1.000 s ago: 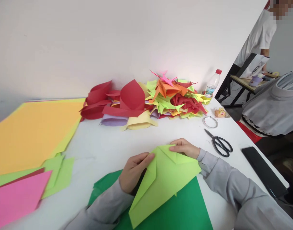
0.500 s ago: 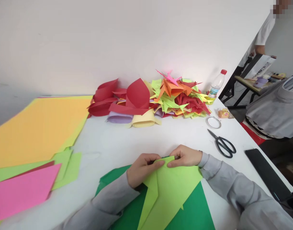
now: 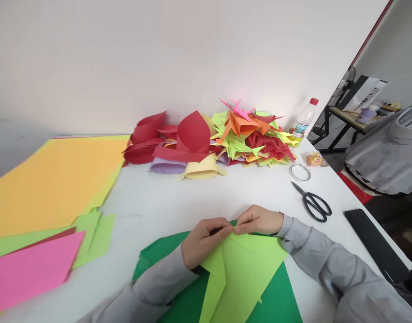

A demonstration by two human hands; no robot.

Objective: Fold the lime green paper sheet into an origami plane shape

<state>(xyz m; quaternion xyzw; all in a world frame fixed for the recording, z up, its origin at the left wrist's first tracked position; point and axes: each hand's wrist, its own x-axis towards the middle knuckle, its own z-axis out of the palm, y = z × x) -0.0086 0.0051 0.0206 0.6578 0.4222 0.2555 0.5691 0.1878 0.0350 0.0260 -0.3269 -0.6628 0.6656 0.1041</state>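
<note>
A folded light green paper [image 3: 243,264] lies over a dark green sheet [image 3: 276,291] at the near side of the table. My left hand [image 3: 204,240] pinches the top edge of the light green paper between thumb and fingers. Close against it, my right hand [image 3: 258,220] pinches the same edge, with the fingertips of both hands almost touching. A long folded flap hangs down the paper's left side. The paper's lower end runs out of view.
Left lie a large orange sheet [image 3: 67,179] and a pink sheet [image 3: 37,273]. Folded red paper shapes [image 3: 192,134] and a pile of paper stars [image 3: 246,130] line the wall. Scissors [image 3: 313,202], a tape roll [image 3: 300,172], a bottle [image 3: 303,119] and a black phone-like slab [image 3: 374,242] sit right.
My fingertips have come closer together on the paper's top edge, and the tip that stuck up between them is now folded or covered. A person in the background at right has left view.
</note>
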